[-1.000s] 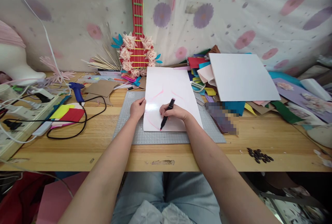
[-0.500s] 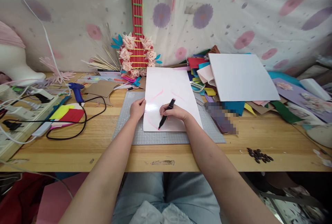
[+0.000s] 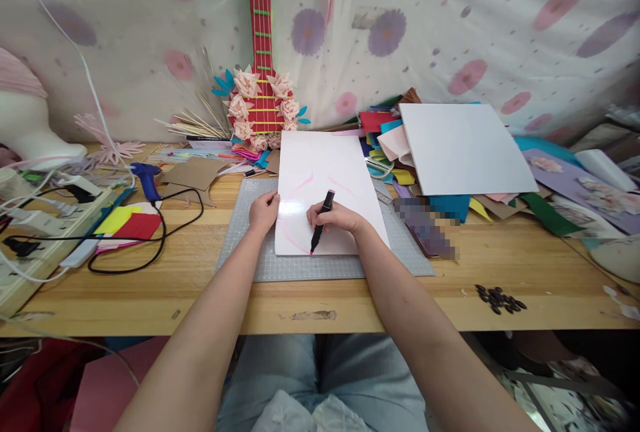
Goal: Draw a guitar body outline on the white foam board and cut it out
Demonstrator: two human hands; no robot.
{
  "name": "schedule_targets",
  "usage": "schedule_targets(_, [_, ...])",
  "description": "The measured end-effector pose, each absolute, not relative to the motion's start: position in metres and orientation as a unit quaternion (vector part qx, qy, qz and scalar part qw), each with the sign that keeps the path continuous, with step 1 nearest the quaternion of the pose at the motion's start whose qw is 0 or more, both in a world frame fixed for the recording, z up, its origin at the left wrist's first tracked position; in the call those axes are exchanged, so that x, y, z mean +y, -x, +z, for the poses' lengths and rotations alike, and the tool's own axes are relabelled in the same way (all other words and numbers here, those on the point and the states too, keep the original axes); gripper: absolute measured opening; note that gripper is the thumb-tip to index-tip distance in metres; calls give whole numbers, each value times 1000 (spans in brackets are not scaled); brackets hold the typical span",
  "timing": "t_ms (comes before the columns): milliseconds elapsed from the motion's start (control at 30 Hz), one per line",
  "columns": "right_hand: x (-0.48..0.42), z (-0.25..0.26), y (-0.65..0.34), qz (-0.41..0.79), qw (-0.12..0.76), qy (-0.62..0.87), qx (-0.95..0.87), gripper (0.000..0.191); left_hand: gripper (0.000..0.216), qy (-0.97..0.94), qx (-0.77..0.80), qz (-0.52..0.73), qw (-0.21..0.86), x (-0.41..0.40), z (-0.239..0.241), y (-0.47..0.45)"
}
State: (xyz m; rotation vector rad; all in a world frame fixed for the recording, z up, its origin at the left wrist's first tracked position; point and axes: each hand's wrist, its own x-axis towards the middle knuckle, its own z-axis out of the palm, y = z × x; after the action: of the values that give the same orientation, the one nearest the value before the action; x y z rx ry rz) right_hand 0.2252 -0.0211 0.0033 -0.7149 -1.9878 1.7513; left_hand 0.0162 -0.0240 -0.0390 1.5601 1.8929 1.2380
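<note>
A white board (image 3: 320,159) lies on a grey cutting mat (image 3: 240,245), with faint pink curved lines drawn on its surface. My right hand (image 3: 337,217) grips a black marker (image 3: 323,219) with a pink tip, held slanting. The tip touches the board close to its near edge, at the end of a pink curve. My left hand (image 3: 264,211) is closed at the board's left edge, thumb and fingers pinching it; the fingertips are partly hidden.
At the left are a blue glue gun (image 3: 146,180), its black cable and a power strip (image 3: 50,232). A red paper guitar (image 3: 263,85) stands behind. Another white board (image 3: 470,149) rests on coloured sheets at right, near scissors (image 3: 379,167) and several dark seeds (image 3: 500,300).
My right hand has moved the marker tip slightly right and toward me, lengthening the pink curve near the board's near edge. My left hand stays at the board's edge.
</note>
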Motion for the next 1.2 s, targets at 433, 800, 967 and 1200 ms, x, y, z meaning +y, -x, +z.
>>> schedule_targets(433, [-26,4,-220,590,250,279,-715,11,31,-568,667,444,189,-24,-40,-17])
schedule_targets(800, [-26,5,-221,606,241,272,-707,10,31,-565,671,440,194,-24,-40,-17])
schedule_targets(967, [-26,3,-221,595,245,276,-714,10,31,-562,671,442,195,-24,-40,-17])
schedule_targets(1200, [-25,2,-222,607,237,276,-706,9,31,-563,672,442,192,-24,-40,-17])
